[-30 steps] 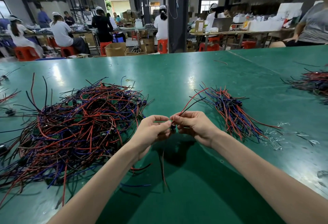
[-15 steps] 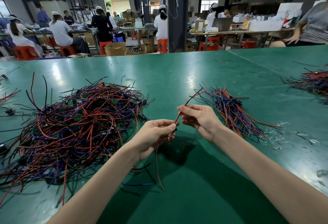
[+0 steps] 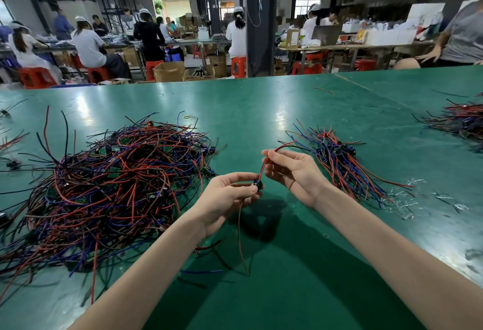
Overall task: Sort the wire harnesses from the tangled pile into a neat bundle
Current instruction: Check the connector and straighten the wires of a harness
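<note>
Green, glossy matting covers the long work table [image 3: 261,110], and behind it people sit on red plastic stools [image 3: 36,77] at other benches in a dim workshop. On the mat lies the big tangled pile of red, blue and black wire harnesses [image 3: 117,180].

Just right of that pile, above the mat, both hands hold one single harness with a red lead [image 3: 262,169]. The left hand [image 3: 224,199], the one nearer the pile, pinches the harness's small dark connector [image 3: 257,184] between thumb and fingertips. The right hand [image 3: 295,170], farther from the pile and a little higher, grips the red lead between thumb and forefinger, its other fingers loosely curled. The lead runs taut between the hands, and its free end arcs away beyond the right hand. A second, duller red lead [image 3: 240,238] hangs from the left hand down to the mat.

Farther right of the pile, beyond the right hand, lies the neater fanned bundle of harnesses [image 3: 339,162], connectors gathered near its middle. Scraps of clear plastic film [image 3: 407,199] lie just past it. Much farther right, at the table's edge, sits another heap of wires [image 3: 460,120]. Behind the pile lies a small yellow rubber band [image 3: 188,117].
</note>
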Motion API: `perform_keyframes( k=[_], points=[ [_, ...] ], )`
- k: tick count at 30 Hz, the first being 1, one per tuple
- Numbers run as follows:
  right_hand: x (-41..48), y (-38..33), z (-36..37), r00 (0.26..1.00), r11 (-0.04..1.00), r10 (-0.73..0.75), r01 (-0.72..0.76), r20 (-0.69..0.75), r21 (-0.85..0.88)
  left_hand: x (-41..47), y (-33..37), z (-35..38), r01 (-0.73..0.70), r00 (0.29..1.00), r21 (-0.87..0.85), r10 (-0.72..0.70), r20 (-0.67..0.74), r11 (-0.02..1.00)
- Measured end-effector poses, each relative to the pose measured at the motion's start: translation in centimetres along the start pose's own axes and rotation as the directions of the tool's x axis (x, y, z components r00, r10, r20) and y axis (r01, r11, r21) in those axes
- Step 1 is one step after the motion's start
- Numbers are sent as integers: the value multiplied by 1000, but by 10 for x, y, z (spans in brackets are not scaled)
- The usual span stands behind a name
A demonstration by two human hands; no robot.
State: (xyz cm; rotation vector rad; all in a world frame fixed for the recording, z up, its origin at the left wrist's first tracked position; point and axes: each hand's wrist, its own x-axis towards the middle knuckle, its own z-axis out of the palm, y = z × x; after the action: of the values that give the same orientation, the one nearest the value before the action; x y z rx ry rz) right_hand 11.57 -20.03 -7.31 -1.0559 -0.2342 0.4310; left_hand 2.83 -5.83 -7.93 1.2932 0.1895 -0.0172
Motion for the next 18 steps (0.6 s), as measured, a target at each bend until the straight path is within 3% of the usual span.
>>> perform_keyframes(
  k=[9, 15, 18],
  points=[
    [-3, 8, 3, 997, 976, 46, -31, 67, -217, 0, -3, 2, -130, 983, 216, 155, -103, 968],
    [-5, 7, 2, 995, 971, 54, -32, 87, -237, 1, -2, 4, -91, 992, 68, 96, -84, 994],
    [-6, 9, 4, 994, 951, 37, -4, 102, -308, 2, -4, 4, -75, 990, 124, 89, -106, 989]
  ],
)
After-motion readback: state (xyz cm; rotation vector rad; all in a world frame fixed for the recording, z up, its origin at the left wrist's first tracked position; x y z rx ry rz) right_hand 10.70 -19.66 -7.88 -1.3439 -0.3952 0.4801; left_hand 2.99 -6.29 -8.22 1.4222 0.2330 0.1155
